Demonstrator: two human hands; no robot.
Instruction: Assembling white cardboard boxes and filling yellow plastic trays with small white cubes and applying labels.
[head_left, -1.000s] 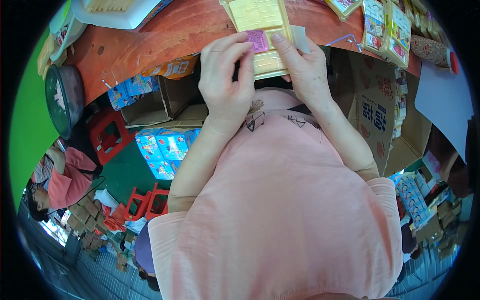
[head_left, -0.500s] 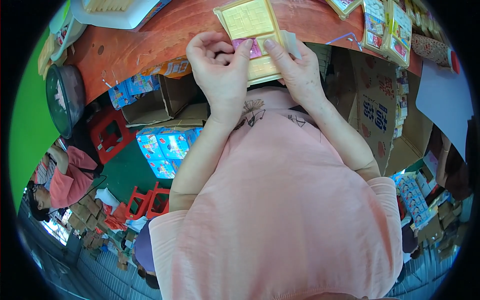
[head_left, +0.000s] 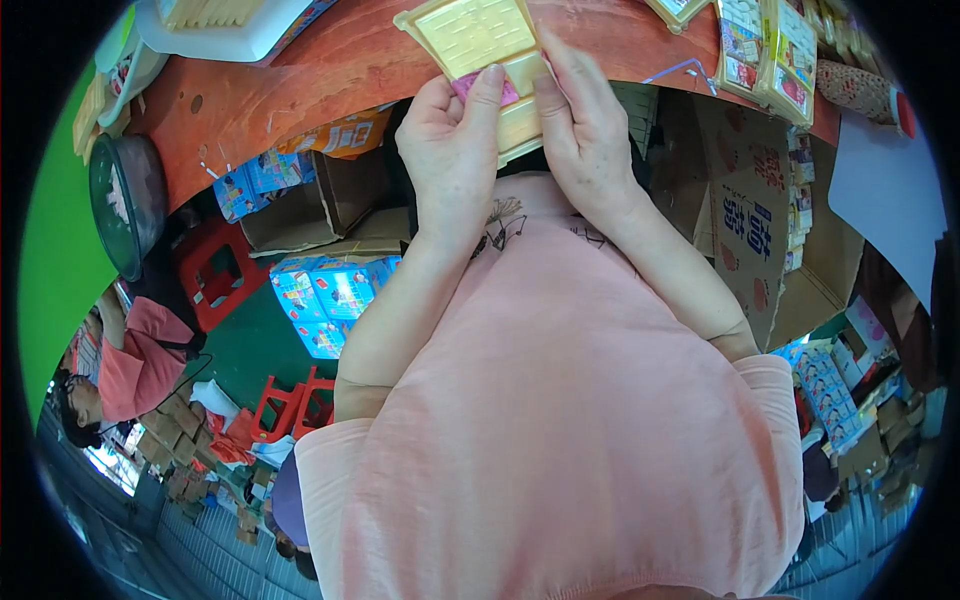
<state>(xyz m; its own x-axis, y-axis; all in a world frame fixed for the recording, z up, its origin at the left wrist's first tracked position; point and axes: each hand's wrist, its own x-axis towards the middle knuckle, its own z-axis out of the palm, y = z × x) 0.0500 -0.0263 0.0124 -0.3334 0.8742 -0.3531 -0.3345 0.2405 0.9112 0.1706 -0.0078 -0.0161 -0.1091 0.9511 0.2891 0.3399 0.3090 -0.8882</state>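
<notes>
A pale yellow plastic tray (head_left: 482,40) with moulded compartments is held up, tilted, at the table's front edge. My left hand (head_left: 452,145) is closed on its left side, the thumb pressing on a small pink packet (head_left: 500,92) in a middle compartment. Along the tray's right edge lies my right hand (head_left: 590,135), its thumb touching the rim beside the middle compartments. The right fingers reach upward and are slightly blurred; their grip on the edge is partly hidden.
Filled trays (head_left: 770,60) stand on the red-brown table (head_left: 350,50) at right, near a speckled red-capped container (head_left: 855,92). A dark bowl (head_left: 128,205) is at left. Below are a carton (head_left: 740,210), blue boxes (head_left: 325,295) and red stools (head_left: 215,270). Another person (head_left: 140,350) is at left.
The tray has shifted up and left and tilted more. My right thumb has moved from the middle compartments to the right edge. The white slip by my right hand no longer shows.
</notes>
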